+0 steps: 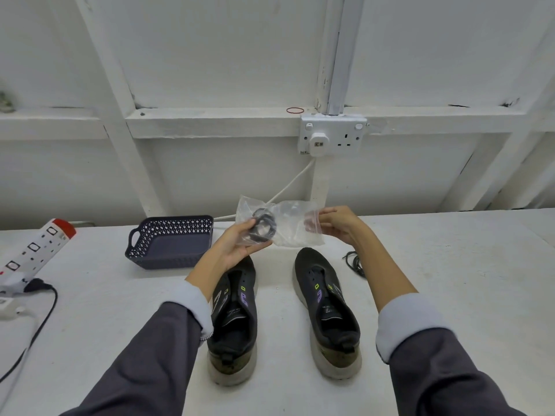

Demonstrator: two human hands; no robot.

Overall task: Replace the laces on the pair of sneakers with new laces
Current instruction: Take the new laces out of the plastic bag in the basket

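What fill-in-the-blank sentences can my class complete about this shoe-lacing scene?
1. The left hand and right hand hold a clear bag with coiled ____ laces inside.
2. The left sneaker and right sneaker have ____ laces threaded through them.
3. The basket stands to the ____ of both sneakers.
4. A loose dark lace lies on the table beside the ____ sneaker.

Missing words: black; no; left; right.

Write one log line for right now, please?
left hand holds lace bag | right hand pinches bag end | sneakers unlaced | loose lace on table
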